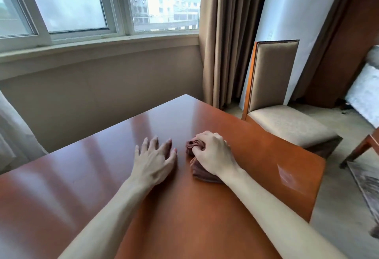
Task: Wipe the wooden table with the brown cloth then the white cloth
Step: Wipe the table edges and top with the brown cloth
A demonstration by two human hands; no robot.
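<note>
The glossy wooden table [102, 166] fills the lower part of the view. A bunched brown cloth [202, 171] lies on it right of centre, and my right hand [213, 153] grips the cloth from above with curled fingers. Just to the left, my left hand [156, 159] rests flat on the tabletop, fingers spread and holding nothing. No white cloth is in view.
A padded wooden chair [274, 94] stands beyond the table's right edge, near brown curtains [223, 39]. A window [92, 4] and wall run behind the table. Another chair's leg [361, 148] and a rug [367, 183] are at the far right.
</note>
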